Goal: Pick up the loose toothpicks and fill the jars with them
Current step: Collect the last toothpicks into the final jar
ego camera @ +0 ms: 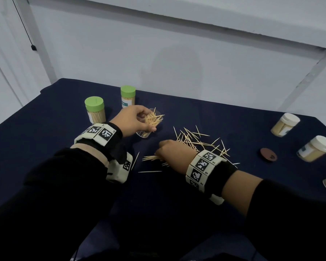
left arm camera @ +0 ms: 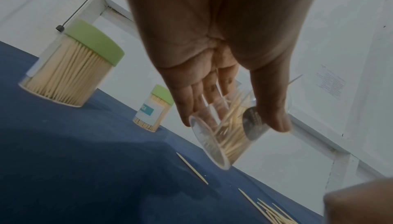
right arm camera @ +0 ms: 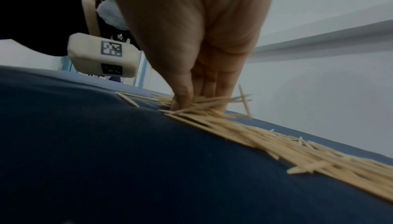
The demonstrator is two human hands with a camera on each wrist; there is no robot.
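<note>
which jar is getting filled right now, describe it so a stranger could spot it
On the dark blue tablecloth, look just right of the two green-lidded jars. The left hand holds a clear jar tilted there. It alone has no lid, with toothpicks sticking out of its mouth.

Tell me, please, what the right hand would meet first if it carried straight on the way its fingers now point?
Probably nothing new: the right hand points down, its fingers already pinching the loose toothpicks, with the dark tablecloth directly beneath.
</note>
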